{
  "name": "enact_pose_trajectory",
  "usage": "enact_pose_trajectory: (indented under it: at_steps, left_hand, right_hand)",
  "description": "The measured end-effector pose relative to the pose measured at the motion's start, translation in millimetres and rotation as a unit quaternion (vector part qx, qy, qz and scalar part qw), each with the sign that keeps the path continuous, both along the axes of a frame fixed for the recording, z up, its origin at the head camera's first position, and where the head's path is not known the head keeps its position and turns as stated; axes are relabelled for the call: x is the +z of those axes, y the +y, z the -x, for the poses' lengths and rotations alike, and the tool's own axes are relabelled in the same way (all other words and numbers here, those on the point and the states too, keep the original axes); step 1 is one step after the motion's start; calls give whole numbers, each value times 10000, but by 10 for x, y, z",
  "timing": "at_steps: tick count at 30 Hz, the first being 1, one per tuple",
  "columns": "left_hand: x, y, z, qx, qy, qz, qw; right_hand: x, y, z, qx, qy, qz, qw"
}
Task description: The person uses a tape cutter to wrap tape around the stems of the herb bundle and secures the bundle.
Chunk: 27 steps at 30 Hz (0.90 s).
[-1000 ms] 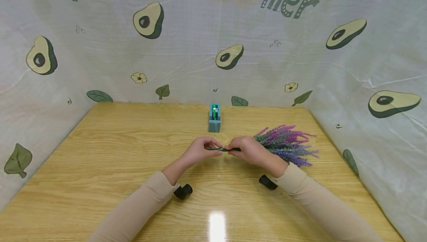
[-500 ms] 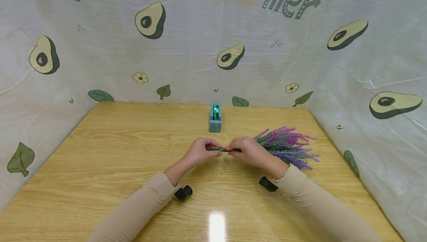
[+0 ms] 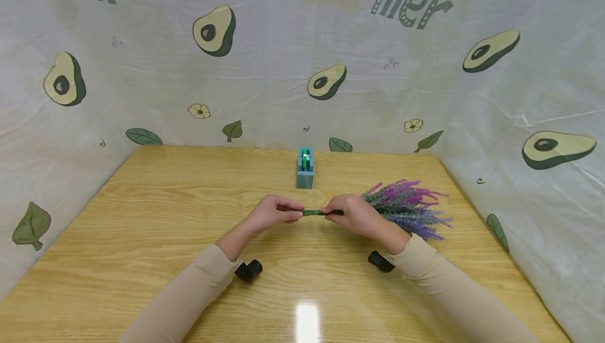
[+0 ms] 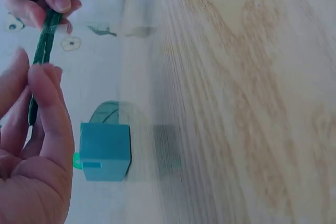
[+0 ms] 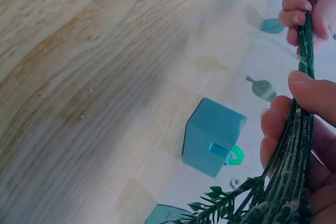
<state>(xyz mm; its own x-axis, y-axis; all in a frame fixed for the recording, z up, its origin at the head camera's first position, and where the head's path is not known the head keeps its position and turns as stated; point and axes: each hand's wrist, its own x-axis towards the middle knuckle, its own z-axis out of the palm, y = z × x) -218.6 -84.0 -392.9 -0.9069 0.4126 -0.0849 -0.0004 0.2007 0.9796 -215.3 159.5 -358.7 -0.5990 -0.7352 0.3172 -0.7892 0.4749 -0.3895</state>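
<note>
A bunch of artificial lavender (image 3: 411,204), with purple and violet heads, lies sideways above the table, its flowers to the right. My right hand (image 3: 352,214) grips its dark green stems behind the flowers. The thumb and fingers of my left hand (image 3: 274,211) pinch the stem ends. A short length of green stems (image 3: 313,212) shows between the hands. In the right wrist view the gathered stems (image 5: 294,145) pass through the right hand, and a clear, glossy strip, perhaps tape, shows on them between the hands. The left wrist view shows the stem tips (image 4: 32,114) among the left fingers.
A blue tape dispenser (image 3: 304,179) with a green roll core stands beyond the hands on the wooden table (image 3: 189,185). Avocado-printed cloth (image 3: 264,70) hangs behind and at both sides. Black wrist cameras (image 3: 249,270) sit below the sleeves.
My left hand has slid left toward the stem ends, so more of the stems shows between the hands. The right hand stays almost in place.
</note>
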Motion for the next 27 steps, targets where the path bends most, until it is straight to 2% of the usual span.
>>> enact_pose_trajectory:
  at_steps: [5,9,14,20,23,27]
  left_hand:
    - [3,-17,-3,-150,-131,-46,9998]
    - [18,-6,2,-70,-277,-79,9996]
    - [35,22,14,88,-501,-74,9987]
    - [36,35,22,126,-688,-143,9975]
    - [38,31,21,119,-743,-189,9970]
    - [41,16,23,134,-808,-240,9964]
  right_hand:
    - [-2,-7,-9,-23,34,-114,9999]
    - [-18,-15,-15,-100,7,-190,9998]
    - [-29,-56,-31,-370,-87,-268,9989]
    - [-46,-101,-37,-774,-32,-331,9964]
    - [-50,-105,-26,-736,-26,-394,9965]
    - [-39,-97,0,-490,-44,-564,9972]
